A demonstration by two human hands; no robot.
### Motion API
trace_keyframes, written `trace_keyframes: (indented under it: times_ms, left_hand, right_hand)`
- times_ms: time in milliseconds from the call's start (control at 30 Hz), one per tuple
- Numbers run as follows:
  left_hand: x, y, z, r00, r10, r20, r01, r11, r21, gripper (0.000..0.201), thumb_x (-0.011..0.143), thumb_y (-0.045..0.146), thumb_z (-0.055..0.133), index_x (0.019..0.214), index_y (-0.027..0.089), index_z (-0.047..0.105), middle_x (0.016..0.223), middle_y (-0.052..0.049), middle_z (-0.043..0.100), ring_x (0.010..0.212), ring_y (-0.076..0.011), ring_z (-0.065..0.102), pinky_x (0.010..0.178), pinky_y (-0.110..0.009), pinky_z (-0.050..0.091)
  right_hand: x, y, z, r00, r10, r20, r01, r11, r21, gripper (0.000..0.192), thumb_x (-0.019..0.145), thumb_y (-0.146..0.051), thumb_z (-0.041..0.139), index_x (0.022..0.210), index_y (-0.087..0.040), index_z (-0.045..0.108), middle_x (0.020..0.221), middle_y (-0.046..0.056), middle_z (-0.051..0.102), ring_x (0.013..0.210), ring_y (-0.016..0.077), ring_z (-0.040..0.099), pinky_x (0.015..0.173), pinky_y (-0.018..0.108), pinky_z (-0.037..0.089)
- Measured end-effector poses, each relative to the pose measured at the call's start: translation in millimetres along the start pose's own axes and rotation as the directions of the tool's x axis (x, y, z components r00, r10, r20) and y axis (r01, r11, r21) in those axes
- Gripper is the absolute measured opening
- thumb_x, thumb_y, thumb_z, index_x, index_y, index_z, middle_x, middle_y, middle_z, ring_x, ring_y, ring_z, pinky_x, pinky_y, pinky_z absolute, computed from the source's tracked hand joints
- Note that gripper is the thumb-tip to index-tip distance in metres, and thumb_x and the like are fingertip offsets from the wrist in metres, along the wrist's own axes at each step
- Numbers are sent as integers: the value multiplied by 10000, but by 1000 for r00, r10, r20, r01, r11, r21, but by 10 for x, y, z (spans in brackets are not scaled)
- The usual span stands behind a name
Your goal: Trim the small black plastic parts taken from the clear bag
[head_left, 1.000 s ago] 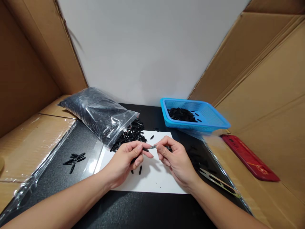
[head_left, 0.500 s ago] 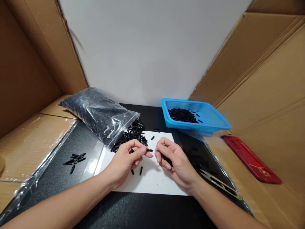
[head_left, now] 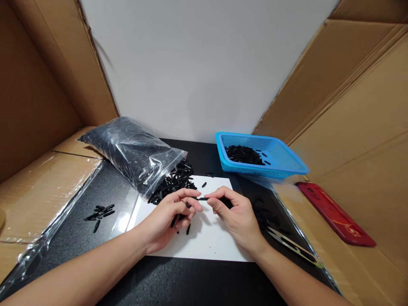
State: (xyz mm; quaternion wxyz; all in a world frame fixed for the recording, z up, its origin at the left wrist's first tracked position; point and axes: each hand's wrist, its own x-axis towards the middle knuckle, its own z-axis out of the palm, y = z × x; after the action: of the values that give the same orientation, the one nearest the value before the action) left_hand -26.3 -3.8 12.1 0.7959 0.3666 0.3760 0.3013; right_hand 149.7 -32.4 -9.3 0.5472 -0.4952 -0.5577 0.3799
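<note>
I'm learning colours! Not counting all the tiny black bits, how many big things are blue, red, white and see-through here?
Blue: 1, the basket
Red: 1, the flat case
White: 1, the paper sheet
See-through: 1, the plastic bag
Total: 4

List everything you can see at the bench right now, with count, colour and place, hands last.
plastic bag: one, clear, full of black pieces, far left, mouth open toward the sheet
spilled pile: many black pieces, at the bag's mouth
small cluster: a few black pieces, on the mat at left
white sheet: one, centre of the black mat
basket: one, blue, far right, black pieces inside
snips: one, metal, mat's right edge
red flat object: one, on the cardboard at right
held piece: one, black, between both hands' fingertips
left hand: pinching the piece
right hand: pinching the piece
</note>
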Motion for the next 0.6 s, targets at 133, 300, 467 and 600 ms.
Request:
trace_keyframes:
  times_ms: [133, 300, 467, 600]
  left_hand:
    - [2, -26, -4, 999, -40, 19, 40, 999, -11, 315, 758, 39, 603, 1065, 107, 626, 884, -41, 655, 513, -22, 407, 484, -175, 256]
    - [-9, -43, 4, 997, -47, 68, 46, 999, 18, 198, 868, 180, 620, 1045, 96, 594, 926, -98, 700, 479, -19, 401, 478, -185, 238]
    - [-9, -54, 8, 995, -20, 102, 14, 998, 65, 229, 890, 352, 639, 917, 143, 548, 734, -52, 709, 410, -23, 349, 472, -211, 200]
    - [24, -53, -11, 996, 48, 75, -53, 996, 75, 315, 851, 419, 688, 806, 179, 488, 660, -27, 697, 415, -31, 345, 482, -222, 209]
  right_hand:
    - [-12, 18, 1, 1000, 16, 14, -16, 1000, 15, 268, 854, -407, 685, 701, -190, 652, 576, -35, 524, 523, 109, 423, 516, 247, 355]
    - [-16, 31, 22, 993, 106, 42, -111, 984, 138, 374, 877, -481, 649, 662, -194, 544, 531, -54, 479, 451, 77, 334, 432, 226, 271]
    - [-19, 1, 23, 986, 151, 67, -160, 970, 182, 407, 869, -498, 657, 644, -190, 516, 520, -51, 486, 432, 64, 312, 401, 216, 221]
    - [-14, -17, 30, 983, 168, 75, -180, 962, 203, 407, 865, -480, 669, 633, -184, 513, 519, -53, 487, 423, 52, 289, 393, 211, 194]
